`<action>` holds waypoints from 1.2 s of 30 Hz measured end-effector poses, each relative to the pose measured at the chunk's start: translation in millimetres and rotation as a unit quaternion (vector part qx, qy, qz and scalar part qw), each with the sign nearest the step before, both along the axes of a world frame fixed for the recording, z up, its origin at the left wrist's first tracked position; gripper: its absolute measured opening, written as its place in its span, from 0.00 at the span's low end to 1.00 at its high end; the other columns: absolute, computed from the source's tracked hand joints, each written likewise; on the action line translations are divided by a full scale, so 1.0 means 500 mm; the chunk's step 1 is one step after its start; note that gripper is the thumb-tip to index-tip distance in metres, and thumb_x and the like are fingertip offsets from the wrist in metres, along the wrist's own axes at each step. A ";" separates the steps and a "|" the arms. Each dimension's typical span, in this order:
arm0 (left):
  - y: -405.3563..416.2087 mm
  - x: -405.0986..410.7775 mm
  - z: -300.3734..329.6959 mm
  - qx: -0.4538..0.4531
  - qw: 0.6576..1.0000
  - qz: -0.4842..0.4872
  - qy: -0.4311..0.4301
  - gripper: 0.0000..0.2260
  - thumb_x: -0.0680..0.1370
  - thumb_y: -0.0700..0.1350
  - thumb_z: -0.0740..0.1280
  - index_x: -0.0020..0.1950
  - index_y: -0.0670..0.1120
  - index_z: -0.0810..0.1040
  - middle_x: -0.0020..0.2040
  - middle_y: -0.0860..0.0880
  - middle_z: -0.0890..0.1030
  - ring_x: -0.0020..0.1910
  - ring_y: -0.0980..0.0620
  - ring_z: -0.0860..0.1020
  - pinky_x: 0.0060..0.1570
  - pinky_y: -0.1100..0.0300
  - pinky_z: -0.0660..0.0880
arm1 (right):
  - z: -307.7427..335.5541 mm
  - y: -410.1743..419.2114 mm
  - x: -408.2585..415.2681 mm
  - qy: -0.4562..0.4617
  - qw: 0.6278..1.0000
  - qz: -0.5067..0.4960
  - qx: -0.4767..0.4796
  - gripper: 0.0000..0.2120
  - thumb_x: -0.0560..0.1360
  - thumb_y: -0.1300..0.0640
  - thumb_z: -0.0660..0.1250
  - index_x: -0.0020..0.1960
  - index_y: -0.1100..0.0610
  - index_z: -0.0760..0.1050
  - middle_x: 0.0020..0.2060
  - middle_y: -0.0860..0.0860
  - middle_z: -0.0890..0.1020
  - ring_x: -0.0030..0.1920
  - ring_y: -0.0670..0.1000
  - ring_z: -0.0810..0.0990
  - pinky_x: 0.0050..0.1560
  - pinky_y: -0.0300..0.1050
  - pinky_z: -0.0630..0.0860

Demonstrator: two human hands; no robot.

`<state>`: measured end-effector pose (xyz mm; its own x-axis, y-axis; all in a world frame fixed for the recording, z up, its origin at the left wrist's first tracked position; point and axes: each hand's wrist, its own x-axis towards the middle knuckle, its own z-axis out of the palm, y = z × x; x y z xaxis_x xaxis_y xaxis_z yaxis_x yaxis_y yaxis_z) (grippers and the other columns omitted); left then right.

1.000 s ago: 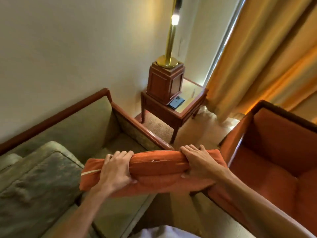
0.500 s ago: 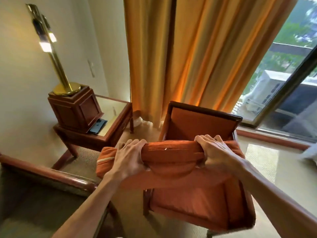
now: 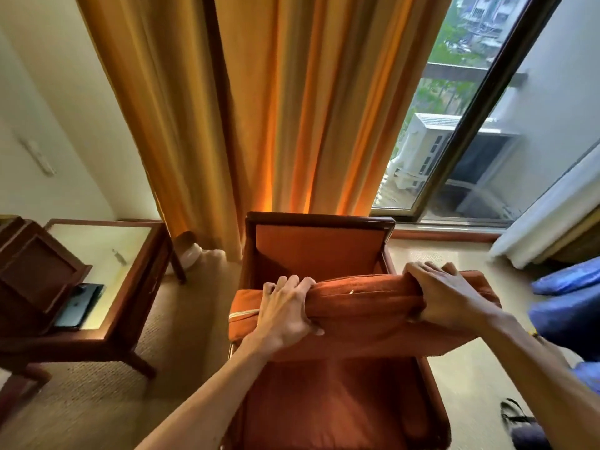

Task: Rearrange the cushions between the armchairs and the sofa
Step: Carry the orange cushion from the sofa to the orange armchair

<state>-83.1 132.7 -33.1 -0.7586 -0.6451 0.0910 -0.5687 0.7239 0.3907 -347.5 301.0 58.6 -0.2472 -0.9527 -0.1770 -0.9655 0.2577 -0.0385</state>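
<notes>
Both hands clamp the orange cushion's top edge above the orange armchair (image 3: 319,245) seat, left hand (image 3: 285,315) and right hand (image 3: 448,300) bunching the orange cushion (image 3: 363,316), which looks soft, light, floppy, best gripped by that thick seam.

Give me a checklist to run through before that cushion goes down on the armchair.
1. Left hand grips the cushion: ok.
2. Right hand grips the cushion's other end: ok.
3. Cushion held over the armchair, between its arms: ok.
4. Backrest free of other cushions: ok.
5. Seat under the cushion free of loose things: cannot tell, the cushion hides part of it.
6. Phone on the side table lies clear of the path: ok.
</notes>
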 end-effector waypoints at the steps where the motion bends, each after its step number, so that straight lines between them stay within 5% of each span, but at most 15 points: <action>1: 0.000 -0.017 -0.032 0.015 1.000 0.005 -0.013 0.40 0.59 0.67 0.76 0.67 0.58 0.69 0.55 0.55 0.75 0.57 0.51 0.72 0.58 0.51 0.65 | -0.017 -0.003 -0.010 0.008 1.000 0.003 0.008 0.29 0.61 0.37 0.74 0.54 0.44 0.63 0.50 0.40 0.72 0.52 0.45 0.67 0.53 0.46 0.59; 5: 0.013 -0.055 -0.195 0.130 0.984 0.040 -0.118 0.45 0.63 0.62 0.78 0.75 0.55 0.61 0.65 0.51 0.73 0.67 0.48 0.71 0.67 0.51 0.65 | -0.121 -0.032 -0.004 0.022 0.998 0.021 0.046 0.30 0.60 0.37 0.67 0.58 0.48 0.69 0.55 0.45 0.75 0.60 0.50 0.72 0.61 0.49 0.63; 8: 0.012 -0.021 -0.293 0.201 0.960 0.121 -0.154 0.52 0.62 0.61 0.78 0.78 0.52 0.55 0.69 0.49 0.68 0.72 0.46 0.66 0.70 0.48 0.63 | -0.196 -0.105 0.054 0.065 0.988 0.127 0.064 0.34 0.59 0.38 0.68 0.61 0.54 0.72 0.55 0.52 0.78 0.59 0.56 0.74 0.64 0.56 0.65; 14: 0.025 -0.081 -0.247 0.220 0.966 0.090 -0.107 0.63 0.56 0.68 0.76 0.81 0.51 0.44 0.79 0.46 0.56 0.79 0.44 0.54 0.77 0.47 0.56 | -0.211 -0.169 0.020 0.047 0.986 0.143 0.074 0.39 0.62 0.38 0.72 0.68 0.55 0.69 0.63 0.55 0.75 0.65 0.58 0.69 0.68 0.61 0.60; 19: 0.074 -0.280 -0.138 0.188 0.982 0.018 0.001 0.62 0.61 0.63 0.79 0.81 0.53 0.39 0.81 0.53 0.50 0.80 0.50 0.49 0.75 0.36 0.53 | -0.154 -0.183 -0.062 -0.249 0.965 0.086 0.016 0.35 0.65 0.41 0.77 0.67 0.50 0.70 0.60 0.46 0.73 0.62 0.49 0.69 0.67 0.51 0.67; 22: 0.087 -0.326 -0.115 0.192 0.980 0.025 -0.041 0.60 0.62 0.62 0.79 0.80 0.58 0.40 0.78 0.53 0.56 0.78 0.47 0.53 0.72 0.30 0.52 | -0.141 -0.151 -0.156 -0.287 0.957 0.044 -0.020 0.39 0.61 0.33 0.77 0.68 0.45 0.70 0.58 0.41 0.72 0.62 0.45 0.67 0.68 0.46 0.64; 24: 0.086 -0.326 -0.116 0.187 0.980 0.035 -0.063 0.55 0.62 0.62 0.80 0.78 0.60 0.47 0.74 0.54 0.60 0.76 0.47 0.55 0.72 0.29 0.50 | -0.172 -0.107 -0.206 -0.344 0.939 -0.012 -0.011 0.47 0.55 0.25 0.75 0.70 0.37 0.64 0.61 0.40 0.71 0.63 0.44 0.69 0.70 0.49 0.66; 27: 0.086 -0.321 -0.116 0.216 0.973 0.039 -0.072 0.50 0.62 0.61 0.81 0.75 0.61 0.52 0.71 0.54 0.61 0.75 0.48 0.56 0.72 0.29 0.48 | -0.239 -0.046 -0.227 -0.476 0.877 -0.066 -0.012 0.47 0.54 0.27 0.79 0.69 0.32 0.63 0.64 0.42 0.73 0.64 0.48 0.74 0.66 0.57 0.74; 30: 0.094 -0.311 -0.118 0.220 0.972 0.038 -0.068 0.49 0.62 0.62 0.80 0.74 0.61 0.52 0.70 0.55 0.61 0.73 0.48 0.58 0.73 0.32 0.50 | -0.266 -0.013 -0.224 -0.491 0.869 -0.051 -0.034 0.55 0.53 0.32 0.83 0.72 0.33 0.58 0.67 0.38 0.68 0.69 0.49 0.69 0.70 0.59 0.68; 33: 0.090 -0.305 -0.123 0.228 0.971 0.039 -0.058 0.49 0.63 0.63 0.79 0.74 0.62 0.52 0.70 0.56 0.61 0.74 0.48 0.57 0.73 0.32 0.48 | -0.292 0.021 -0.236 -0.444 0.894 -0.046 -0.030 0.58 0.50 0.31 0.82 0.70 0.29 0.51 0.66 0.27 0.58 0.69 0.42 0.59 0.73 0.51 0.56; 36: 0.088 -0.308 -0.122 0.235 0.969 0.037 -0.062 0.49 0.63 0.62 0.79 0.74 0.62 0.51 0.71 0.56 0.61 0.75 0.48 0.55 0.74 0.31 0.45 | -0.343 0.057 -0.256 -0.364 0.926 -0.095 -0.042 0.56 0.50 0.29 0.80 0.69 0.33 0.53 0.66 0.37 0.64 0.69 0.47 0.62 0.73 0.54 0.58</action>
<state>-237.0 176.6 -93.9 -0.6948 -0.6468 -0.3144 -0.6758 0.4376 0.5931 -475.3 329.6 -112.7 -0.2562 -0.9222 -0.2898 -0.6132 0.3868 -0.6888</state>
